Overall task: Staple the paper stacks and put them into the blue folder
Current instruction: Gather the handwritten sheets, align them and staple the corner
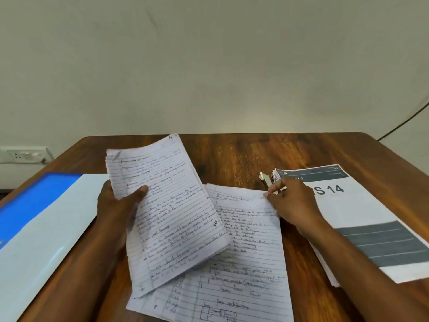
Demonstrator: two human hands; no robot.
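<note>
My left hand (120, 203) grips a stack of handwritten lined sheets (169, 212) by its left edge, lifted and tilted above the table. Under it lie more handwritten sheets (243, 263), spread flat. My right hand (292, 203) rests at the top right corner of those flat sheets, fingers curled around a small silver stapler (265, 178) that is mostly hidden. The blue folder (34, 219) lies open at the left, its pale inner flap facing up. A printed stack marked "S 14" (362, 219) lies at the right.
The wooden table (232, 156) ends at a plain wall behind. A wall socket (23, 155) sits at the far left and a black cable (404, 122) runs down at the far right.
</note>
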